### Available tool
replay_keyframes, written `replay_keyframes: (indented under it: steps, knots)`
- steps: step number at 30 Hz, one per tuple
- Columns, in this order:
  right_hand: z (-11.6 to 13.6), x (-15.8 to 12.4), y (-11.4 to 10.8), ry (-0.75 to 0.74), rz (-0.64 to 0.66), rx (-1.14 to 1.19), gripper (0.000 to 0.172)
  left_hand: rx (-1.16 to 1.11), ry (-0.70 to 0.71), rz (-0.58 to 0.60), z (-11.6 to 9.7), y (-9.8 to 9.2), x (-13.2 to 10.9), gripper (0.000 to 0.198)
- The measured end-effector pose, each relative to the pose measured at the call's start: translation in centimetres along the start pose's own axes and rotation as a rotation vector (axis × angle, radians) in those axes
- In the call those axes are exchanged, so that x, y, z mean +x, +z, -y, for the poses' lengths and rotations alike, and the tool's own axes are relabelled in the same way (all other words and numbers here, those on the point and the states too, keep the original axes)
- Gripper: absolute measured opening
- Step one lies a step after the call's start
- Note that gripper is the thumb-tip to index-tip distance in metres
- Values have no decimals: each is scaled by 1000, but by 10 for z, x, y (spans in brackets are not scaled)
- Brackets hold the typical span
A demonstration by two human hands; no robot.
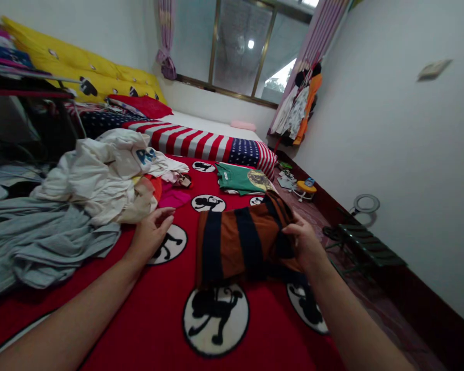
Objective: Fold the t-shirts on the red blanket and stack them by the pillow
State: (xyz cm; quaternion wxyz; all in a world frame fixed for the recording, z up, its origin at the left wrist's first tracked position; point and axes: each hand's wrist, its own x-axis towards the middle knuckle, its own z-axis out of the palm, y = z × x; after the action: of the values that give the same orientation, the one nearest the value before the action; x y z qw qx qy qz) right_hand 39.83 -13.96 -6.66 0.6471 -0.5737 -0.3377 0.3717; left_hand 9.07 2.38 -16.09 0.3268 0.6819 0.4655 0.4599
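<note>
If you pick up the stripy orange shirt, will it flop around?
Probably yes: the striped orange-and-navy shirt looks soft, since it bends in folds at the right hand. It is likely light too, as the cloth looks thin.

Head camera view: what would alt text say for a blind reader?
A person's right hand grips a striped orange-and-navy shirt on a red bedspread; the open left hand sits beside it, near a heap of pale clothes.
</note>
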Motion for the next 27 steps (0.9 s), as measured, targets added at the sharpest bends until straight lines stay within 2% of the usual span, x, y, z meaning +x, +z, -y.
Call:
replay_keyframes:
  steps: [4,6,8,12,16,19,21,25,27]
  knots:
    - [-1,24,-62,103,-96,-182,61,41,33,18,-2,3,1,42]
    - [-12,31,-83,154,-122,-241,66,68,43,26,-3,4,1,42]
    - [-24,36,-96,125,-177,-278,71,80,45,34,-3,4,0,43]
    - [-36,44,-108,-19,-283,-281,70,96,54,33,-2,4,0,42]
    - [-37,46,-115,7,-360,-227,67,106,48,48,-3,3,-1,41]
    - [-37,46,-120,-45,-394,-211,71,140,38,69,-6,2,-2,40]
    - [-39,47,-123,-34,-378,-310,69,168,44,78,-8,2,-3,39]
    - [-42,57,-125,60,-341,-612,49,219,60,90,-7,4,-3,37]
    - [-40,65,-121,22,-372,-724,54,246,89,97,-6,7,-4,37]
